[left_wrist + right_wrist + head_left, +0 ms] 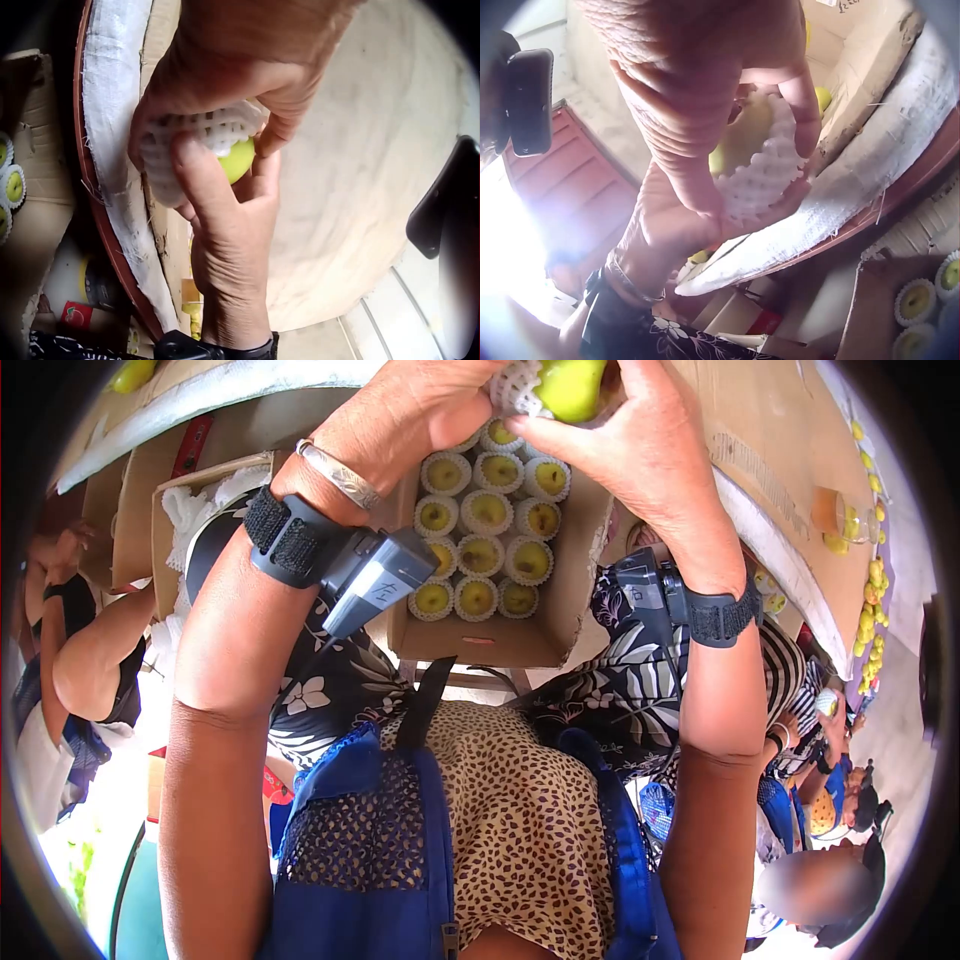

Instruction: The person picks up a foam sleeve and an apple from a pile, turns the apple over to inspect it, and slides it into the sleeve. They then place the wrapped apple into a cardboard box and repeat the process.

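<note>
In the head view a yellow-green pear [572, 390] sits partly inside a white foam net [515, 388], at the top edge between both hands. My left hand [440, 402] cups the netted end, its fingers curled round the foam [199, 127]. The right hand [640, 455] grips the same fruit from the other side. Its thumb lies across the net in the left wrist view, and its fingers wrap over the pear [742, 139] in the right wrist view. Below the hands stands an open cardboard box [580, 575] with rows of netted pears [487, 510].
A cardboard-covered table [770, 420] with a white padded edge [790, 565] curves round in front. Several loose fruits [872, 600] lie along the far right. Another carton [145, 510] stands at left. Other people sit at both sides, one with a blurred face [815, 885].
</note>
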`<state>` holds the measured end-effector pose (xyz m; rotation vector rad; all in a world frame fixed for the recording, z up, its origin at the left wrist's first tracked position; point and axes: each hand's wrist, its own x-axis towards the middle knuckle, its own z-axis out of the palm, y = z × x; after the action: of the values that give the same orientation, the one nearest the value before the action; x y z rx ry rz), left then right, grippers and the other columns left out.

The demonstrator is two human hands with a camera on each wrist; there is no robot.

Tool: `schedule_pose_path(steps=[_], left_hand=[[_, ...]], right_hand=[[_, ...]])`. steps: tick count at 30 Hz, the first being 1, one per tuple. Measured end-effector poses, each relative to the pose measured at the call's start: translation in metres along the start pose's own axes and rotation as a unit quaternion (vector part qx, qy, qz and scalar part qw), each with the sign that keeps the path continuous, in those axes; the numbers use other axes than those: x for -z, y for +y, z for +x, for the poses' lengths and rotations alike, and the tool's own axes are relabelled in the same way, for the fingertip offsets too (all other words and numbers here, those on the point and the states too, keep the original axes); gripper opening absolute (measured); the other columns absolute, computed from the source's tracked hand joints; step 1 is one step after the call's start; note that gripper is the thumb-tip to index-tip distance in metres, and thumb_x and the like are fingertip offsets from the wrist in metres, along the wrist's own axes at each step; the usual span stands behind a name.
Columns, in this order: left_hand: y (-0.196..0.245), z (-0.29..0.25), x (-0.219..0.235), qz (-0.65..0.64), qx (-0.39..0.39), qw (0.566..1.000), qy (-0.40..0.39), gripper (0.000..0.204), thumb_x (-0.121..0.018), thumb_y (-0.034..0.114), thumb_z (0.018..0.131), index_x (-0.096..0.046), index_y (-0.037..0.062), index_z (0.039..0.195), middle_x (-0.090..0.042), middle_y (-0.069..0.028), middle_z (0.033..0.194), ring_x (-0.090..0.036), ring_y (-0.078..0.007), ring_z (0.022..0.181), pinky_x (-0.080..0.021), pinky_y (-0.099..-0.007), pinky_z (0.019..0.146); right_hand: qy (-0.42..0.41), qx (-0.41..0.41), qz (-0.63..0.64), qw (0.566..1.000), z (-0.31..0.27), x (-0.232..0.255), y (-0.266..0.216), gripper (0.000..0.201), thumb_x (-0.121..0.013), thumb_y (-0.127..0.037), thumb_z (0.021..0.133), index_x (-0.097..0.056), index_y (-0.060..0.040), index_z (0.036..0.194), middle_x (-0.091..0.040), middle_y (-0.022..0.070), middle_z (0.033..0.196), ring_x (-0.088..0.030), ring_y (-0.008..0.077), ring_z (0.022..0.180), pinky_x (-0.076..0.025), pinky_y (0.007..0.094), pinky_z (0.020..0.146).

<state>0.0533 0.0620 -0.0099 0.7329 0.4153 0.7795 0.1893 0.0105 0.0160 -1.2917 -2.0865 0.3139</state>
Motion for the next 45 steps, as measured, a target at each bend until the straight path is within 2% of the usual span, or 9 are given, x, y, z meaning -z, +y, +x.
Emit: schedule_pose_path(steps=[6, 7, 11, 14, 20, 25, 34, 38, 45], left_hand=[[0.011, -0.002, 0.016, 0.045, 0.001, 0.988, 0.148, 0.041, -0.049, 0.038, 0.086, -0.049, 0.0054, 0.111, -0.058, -0.0058, 0.1, -0.054, -0.0183, 0.087, -0.041, -0.0316, 0.083], [0.016, -0.007, 0.015, 0.042, -0.028, 0.984, 0.17, 0.042, -0.048, 0.039, 0.087, -0.046, 0.007, 0.114, -0.057, -0.0051, 0.103, -0.053, -0.0189, 0.087, -0.039, -0.0316, 0.083], [0.029, 0.001, 0.033, 0.084, -0.13, 0.981, 0.116, 0.031, -0.049, 0.036, 0.087, -0.05, 0.0101, 0.104, -0.058, -0.0027, 0.094, -0.053, -0.0149, 0.085, -0.04, -0.03, 0.078], [0.033, -0.001, 0.032, 0.063, -0.111, 0.986, 0.106, 0.025, -0.051, 0.033, 0.086, -0.052, 0.0115, 0.098, -0.058, -0.0014, 0.09, -0.053, -0.0136, 0.084, -0.04, -0.0293, 0.077], [0.035, 0.004, 0.034, 0.01, -0.139, 0.984, 0.106, 0.018, -0.055, 0.029, 0.084, -0.054, 0.0123, 0.09, -0.057, 0.0004, 0.086, -0.053, -0.0124, 0.08, -0.041, -0.0277, 0.075], [0.045, 0.003, 0.025, 0.0, -0.138, 0.986, 0.098, 0.016, -0.056, 0.025, 0.082, -0.053, 0.0105, 0.089, -0.056, 0.0005, 0.081, -0.051, -0.0113, 0.075, -0.041, -0.0267, 0.073], [0.06, -0.011, -0.005, 0.03, -0.105, 0.978, 0.176, 0.02, -0.056, 0.025, 0.08, -0.052, 0.0074, 0.088, -0.053, -0.0021, 0.088, -0.05, -0.0127, 0.079, -0.04, -0.0269, 0.074], [0.049, -0.011, 0.019, 0.004, -0.152, 0.988, 0.033, 0.02, -0.055, 0.024, 0.08, -0.052, 0.0067, 0.088, -0.052, -0.0028, 0.088, -0.049, -0.0131, 0.081, -0.04, -0.027, 0.073], [0.046, -0.007, 0.014, 0.037, -0.124, 0.989, 0.067, 0.016, -0.055, 0.021, 0.082, -0.052, 0.0061, 0.087, -0.053, -0.0045, 0.091, -0.048, -0.0138, 0.078, -0.04, -0.0277, 0.072]], right_hand=[[-0.036, -0.189, 0.26, 0.946, -0.011, -0.005, 0.007, 0.069, -0.08, -0.017, 0.058, -0.044, -0.0031, 0.115, -0.055, 0.0152, 0.105, -0.056, 0.0269, 0.097, -0.046, 0.0339, 0.084], [-0.084, -0.198, 0.264, 0.94, -0.021, -0.002, 0.012, 0.073, -0.077, -0.013, 0.064, -0.038, -0.0028, 0.125, -0.05, 0.0092, 0.115, -0.049, 0.0162, 0.108, -0.043, 0.0291, 0.091], [-0.216, -0.297, 0.332, 0.869, -0.067, -0.012, 0.043, 0.052, -0.061, -0.016, 0.08, -0.039, -0.0026, 0.125, -0.05, 0.0088, 0.114, -0.057, 0.0164, 0.096, -0.051, 0.0282, 0.079], [-0.374, -0.544, 0.329, 0.675, -0.111, -0.043, 0.047, 0.057, -0.069, -0.036, 0.074, -0.045, -0.0053, 0.115, -0.058, 0.0107, 0.1, -0.06, 0.0187, 0.083, -0.054, 0.0308, 0.056], [-0.489, -0.635, 0.191, 0.567, -0.204, -0.099, 0.08, 0.062, -0.07, -0.038, 0.07, -0.052, 0.0049, 0.112, -0.052, 0.0132, 0.115, -0.056, 0.0228, 0.096, -0.056, 0.0315, 0.062], [-0.5, -0.629, 0.032, 0.594, -0.223, -0.124, 0.082, 0.072, -0.071, -0.043, 0.068, -0.049, 0.0079, 0.114, -0.055, 0.0193, 0.111, -0.058, 0.0254, 0.098, -0.056, 0.0412, 0.068], [-0.336, -0.537, -0.094, 0.768, -0.295, -0.168, 0.099, 0.088, -0.076, -0.047, 0.058, -0.034, 0.0062, 0.115, -0.057, 0.0266, 0.104, -0.058, 0.0381, 0.095, -0.048, 0.0418, 0.081], [-0.346, -0.546, -0.111, 0.755, -0.289, -0.167, 0.084, 0.088, -0.075, -0.049, 0.058, -0.032, 0.005, 0.113, -0.057, 0.0269, 0.102, -0.059, 0.0375, 0.094, -0.049, 0.0415, 0.08], [-0.436, -0.496, -0.083, 0.747, -0.279, -0.15, 0.079, 0.086, -0.075, -0.047, 0.059, -0.034, 0.0039, 0.114, -0.058, 0.0259, 0.1, -0.06, 0.0371, 0.091, -0.05, 0.0415, 0.079]])
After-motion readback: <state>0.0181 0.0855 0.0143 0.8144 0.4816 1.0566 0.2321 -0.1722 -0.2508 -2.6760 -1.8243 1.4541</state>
